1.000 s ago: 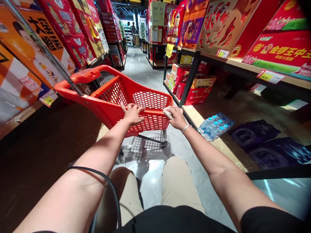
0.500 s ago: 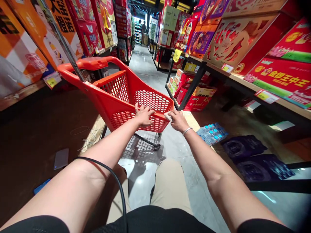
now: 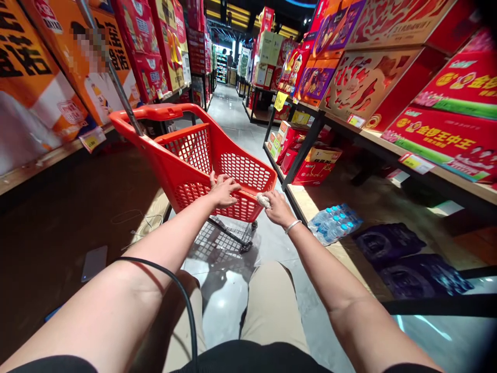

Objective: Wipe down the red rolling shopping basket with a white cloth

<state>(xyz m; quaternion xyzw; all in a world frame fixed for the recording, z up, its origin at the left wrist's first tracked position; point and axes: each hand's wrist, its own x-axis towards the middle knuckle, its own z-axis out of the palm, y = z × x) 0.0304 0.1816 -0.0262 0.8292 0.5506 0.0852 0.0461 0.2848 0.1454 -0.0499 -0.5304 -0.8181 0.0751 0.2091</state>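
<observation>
A red plastic shopping cart (image 3: 194, 199) with perforated walls stands in front of me, its handle to the left and its basket empty. My left hand (image 3: 225, 191) rests over the near rim with its fingers apart. At the right end of that rim, my right hand (image 3: 278, 208) is closed around a crumpled whitish cloth (image 3: 263, 200), which touches the rim near the corner. The cloth is partly hidden by my fingers. A metal pole (image 3: 112, 72) rises from the handle area.
Shelves with gift boxes (image 3: 430, 140) line the right side; orange cartons (image 3: 89, 67) stand on the left. Low on the right lie bottled water (image 3: 336, 223) and dark wrapped packs (image 3: 388, 243). A phone-like device (image 3: 94, 263) and thin cable lie at left. A black cable (image 3: 182, 290) crosses my left arm.
My right hand and the cloth have moved a little left and nearer along the rim. My left hand stays on the rim. The view has shifted slightly.
</observation>
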